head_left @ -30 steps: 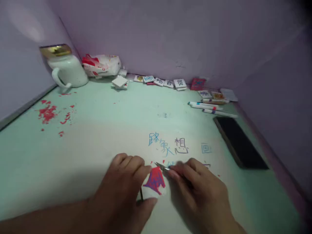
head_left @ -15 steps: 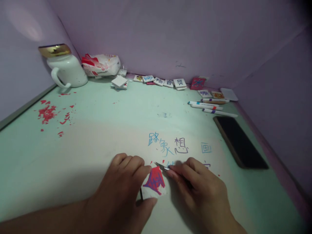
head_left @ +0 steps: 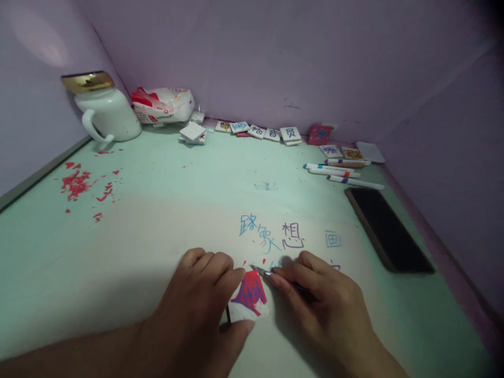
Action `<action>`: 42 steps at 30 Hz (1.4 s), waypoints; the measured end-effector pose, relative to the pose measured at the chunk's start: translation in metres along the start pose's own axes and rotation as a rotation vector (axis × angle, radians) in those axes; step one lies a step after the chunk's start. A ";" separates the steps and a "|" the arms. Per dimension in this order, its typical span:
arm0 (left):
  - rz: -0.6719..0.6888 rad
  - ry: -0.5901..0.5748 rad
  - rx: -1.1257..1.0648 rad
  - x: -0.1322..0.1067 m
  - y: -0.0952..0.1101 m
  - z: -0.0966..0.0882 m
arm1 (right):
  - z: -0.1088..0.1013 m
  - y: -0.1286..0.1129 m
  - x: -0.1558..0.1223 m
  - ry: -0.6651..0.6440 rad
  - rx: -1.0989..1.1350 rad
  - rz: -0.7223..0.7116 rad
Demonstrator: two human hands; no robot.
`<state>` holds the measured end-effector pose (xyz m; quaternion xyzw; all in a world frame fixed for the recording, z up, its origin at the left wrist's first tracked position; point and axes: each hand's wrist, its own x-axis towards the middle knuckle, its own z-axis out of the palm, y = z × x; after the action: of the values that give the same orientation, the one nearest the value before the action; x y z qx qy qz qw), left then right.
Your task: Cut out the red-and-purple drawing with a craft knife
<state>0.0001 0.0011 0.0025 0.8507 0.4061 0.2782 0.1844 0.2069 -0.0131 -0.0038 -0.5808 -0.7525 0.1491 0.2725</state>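
A small white square tile [head_left: 249, 296], with a red patch and purple lines on its face, lies near the front of the table. My left hand [head_left: 210, 294] grips it from the left, fingers at the far edge and thumb at the near edge. In my right hand [head_left: 321, 294] is a craft knife [head_left: 263, 271], pinched close to the blade. Its pointed tip is at the tile's far edge, by the red patch; whether it touches cannot be made out. Tiny red scraps [head_left: 263, 261] lie just beyond the tile. Most of the knife's handle is hidden by my fingers.
A white mug [head_left: 110, 113] with a gold lid and a plastic packet [head_left: 165, 105] stand at the back left. Red shavings [head_left: 75, 184] lie left. Character tiles [head_left: 290, 134] line the wall. Markers [head_left: 354, 182] and a phone [head_left: 388, 228] lie right. Written characters [head_left: 292, 235] mark the table.
The knife tip has shifted slightly toward me at the tile's far edge, and my right hand has moved a little with it. My left hand and the tile have hardly moved.
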 end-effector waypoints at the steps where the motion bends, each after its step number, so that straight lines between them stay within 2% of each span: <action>1: -0.005 0.003 0.001 0.000 0.000 0.001 | -0.001 0.000 0.000 -0.004 0.001 0.004; 10: 0.002 0.007 -0.004 -0.002 -0.001 0.001 | -0.007 0.003 0.005 -0.162 0.037 0.099; 14: -0.004 -0.032 -0.004 -0.001 0.000 0.001 | -0.008 0.004 0.008 -0.204 0.058 0.123; 17: -0.022 -0.031 -0.004 -0.001 0.000 0.001 | -0.007 0.002 0.006 -0.192 0.060 0.137; 23: -0.014 -0.056 -0.024 -0.001 0.000 -0.001 | -0.002 -0.004 -0.001 -0.048 -0.036 0.077; 26: -0.008 -0.052 -0.034 -0.002 0.001 -0.001 | -0.002 -0.005 -0.001 -0.054 -0.029 0.067; 33: 0.005 -0.016 -0.044 -0.003 0.000 -0.001 | 0.000 -0.003 -0.002 -0.082 0.036 0.150; 42: -0.022 -0.035 -0.015 -0.001 0.001 -0.002 | -0.002 -0.002 -0.004 -0.085 0.044 0.090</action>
<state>-0.0010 0.0002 0.0036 0.8495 0.4102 0.2643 0.2007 0.2069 -0.0177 -0.0017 -0.6010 -0.7331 0.2022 0.2460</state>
